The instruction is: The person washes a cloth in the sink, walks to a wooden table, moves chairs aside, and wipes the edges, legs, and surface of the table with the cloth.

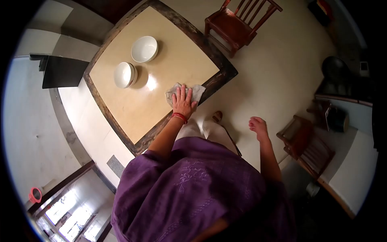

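My left hand, with a red bracelet at the wrist, lies flat with fingers spread on a crumpled grey-white cloth. The cloth rests at the near edge of a square table with a yellowish top and dark border, partly over that border. My right hand hangs in the air at my right side, away from the table, its fingers curled in and nothing seen in them. Farther across the tabletop stand a white bowl and, beside it, what looks like a stack of white bowls.
A reddish wooden chair stands beyond the table's right corner. Another wooden chair is at the right, near a dark round pan. A black panel juts out on the left. My sandalled foot shows below the table edge.
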### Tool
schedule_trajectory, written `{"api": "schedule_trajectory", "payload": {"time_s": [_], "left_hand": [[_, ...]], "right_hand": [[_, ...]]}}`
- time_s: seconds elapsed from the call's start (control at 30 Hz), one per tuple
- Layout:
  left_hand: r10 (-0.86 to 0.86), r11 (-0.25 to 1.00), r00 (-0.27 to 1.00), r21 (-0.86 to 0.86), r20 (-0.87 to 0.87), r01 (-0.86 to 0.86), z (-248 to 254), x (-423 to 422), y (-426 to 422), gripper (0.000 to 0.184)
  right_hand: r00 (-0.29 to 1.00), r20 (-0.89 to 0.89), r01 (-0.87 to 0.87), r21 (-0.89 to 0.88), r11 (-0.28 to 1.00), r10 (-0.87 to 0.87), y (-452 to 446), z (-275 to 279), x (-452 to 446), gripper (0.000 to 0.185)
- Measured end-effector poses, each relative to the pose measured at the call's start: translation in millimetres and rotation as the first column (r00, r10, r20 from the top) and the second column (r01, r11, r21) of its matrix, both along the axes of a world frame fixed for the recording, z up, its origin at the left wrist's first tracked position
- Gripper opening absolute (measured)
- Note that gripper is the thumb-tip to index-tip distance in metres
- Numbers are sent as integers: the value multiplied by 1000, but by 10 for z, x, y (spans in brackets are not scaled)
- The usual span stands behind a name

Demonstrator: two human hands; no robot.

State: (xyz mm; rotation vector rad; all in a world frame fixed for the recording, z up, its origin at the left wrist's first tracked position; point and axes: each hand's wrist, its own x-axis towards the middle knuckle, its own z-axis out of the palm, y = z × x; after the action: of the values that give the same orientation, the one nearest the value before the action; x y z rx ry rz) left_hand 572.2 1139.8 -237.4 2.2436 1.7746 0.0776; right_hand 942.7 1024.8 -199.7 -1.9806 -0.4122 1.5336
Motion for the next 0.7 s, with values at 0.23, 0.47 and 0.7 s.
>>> {"api": "schedule_trajectory", "payload": {"time_s": [0.23, 0.47, 0.7], "left_hand": [[140, 987, 989, 87, -50, -135, -55, 366, 907, 67], [324, 940, 944, 134, -64, -313, -94, 590, 1820, 66], [317, 947, 940, 101, -124, -306, -42, 604, 1846, 67]], "right_hand": [[991, -93, 94, 0, 996, -94, 811, -92, 709, 17], [920, 51, -392, 69, 917, 389, 1976, -297, 781, 22], [746, 335, -652, 542, 530, 576, 3368, 898, 930, 26]]}}
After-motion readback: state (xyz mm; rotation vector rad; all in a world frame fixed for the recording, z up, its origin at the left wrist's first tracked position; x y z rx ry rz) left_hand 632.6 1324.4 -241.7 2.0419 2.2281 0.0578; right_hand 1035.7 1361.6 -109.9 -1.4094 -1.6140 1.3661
